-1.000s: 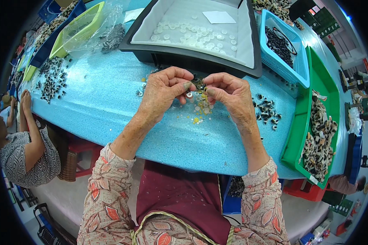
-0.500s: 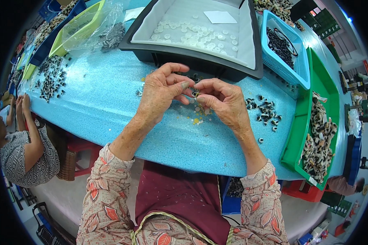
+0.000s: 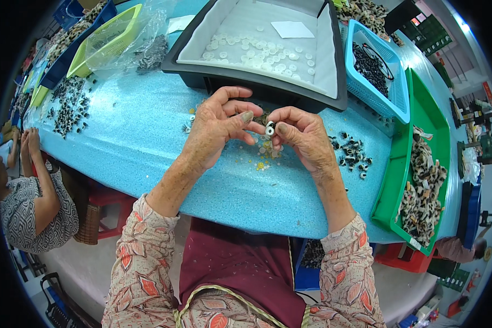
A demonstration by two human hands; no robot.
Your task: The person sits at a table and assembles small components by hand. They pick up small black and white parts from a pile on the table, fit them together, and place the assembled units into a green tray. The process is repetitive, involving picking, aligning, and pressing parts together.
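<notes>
A small black-and-white round piece [image 3: 270,130], its white ring-like face toward me, is pinched between the thumb and forefinger of my right hand [image 3: 302,136]. Close on its left is my left hand [image 3: 217,123], its fingers loosely curled and apart, with one fingertip near or touching the piece; I cannot tell which. Nothing shows in the left fingers. Under the hands lie small translucent and yellow discs [image 3: 263,158]. To the right of my right hand, similar black-and-white pieces [image 3: 352,152] are scattered on the blue table [image 3: 229,188].
A black tray [image 3: 257,87] lined with white holds translucent discs and a paper slip. Beside it are a light-blue basket [image 3: 397,104] of black pieces and a green tray [image 3: 385,205] of patterned fabric pieces. Black pieces [image 3: 68,106] lie left, near another person [image 3: 38,202].
My right hand has turned the small piece so its white face shows and drawn slightly away from the left fingers. The view has shifted a little.
</notes>
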